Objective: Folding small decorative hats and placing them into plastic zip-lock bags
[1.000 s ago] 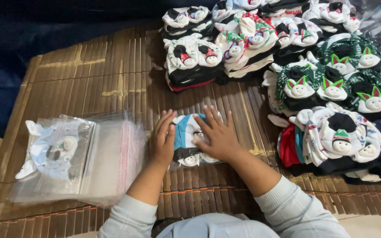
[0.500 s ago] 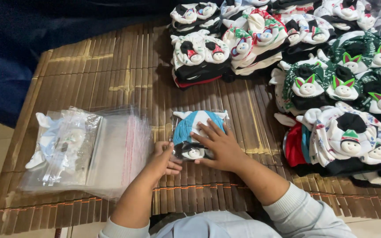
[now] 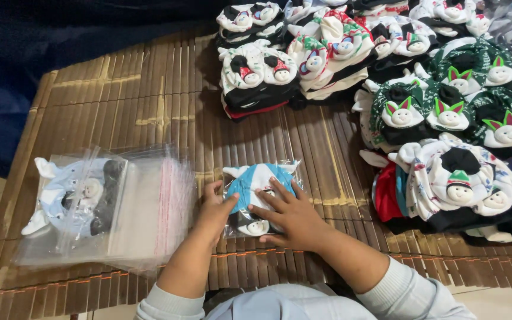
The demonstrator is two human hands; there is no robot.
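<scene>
Bagged blue-and-white baby hat point(image 3: 260, 198), small doll face at its near end, is lying flat on the bamboo slat mat point(image 3: 131, 106), just below mat centre. It is pressed down from both sides, seemingly to flatten the clear bag and squeeze air out.

Right hand point(image 3: 288, 216): laid flat on the bag from 5 o'clock, fingers spread apart, palm down, nothing gripped.

Left hand point(image 3: 214, 207): set against the bag's 9 o'clock edge, fingers curled over the rim; whether the plastic is pinched cannot be told. Pale sleeves are seen at both wrists.

At 9 o'clock, just beside the left hand, a stack of clear zip bags point(image 3: 143, 207) is lying, with one already-packed pale blue hat point(image 3: 69, 195) on top at its far side, likely kept within reach for the next fill.

From 12 to 3 o'clock, well apart, piles of unbagged hats point(image 3: 445, 106) are stacked: black-and-white, red-trimmed, green ones with doll faces. Dark blue cloth point(image 3: 31, 47) lies beyond the mat at 11 o'clock.
</scene>
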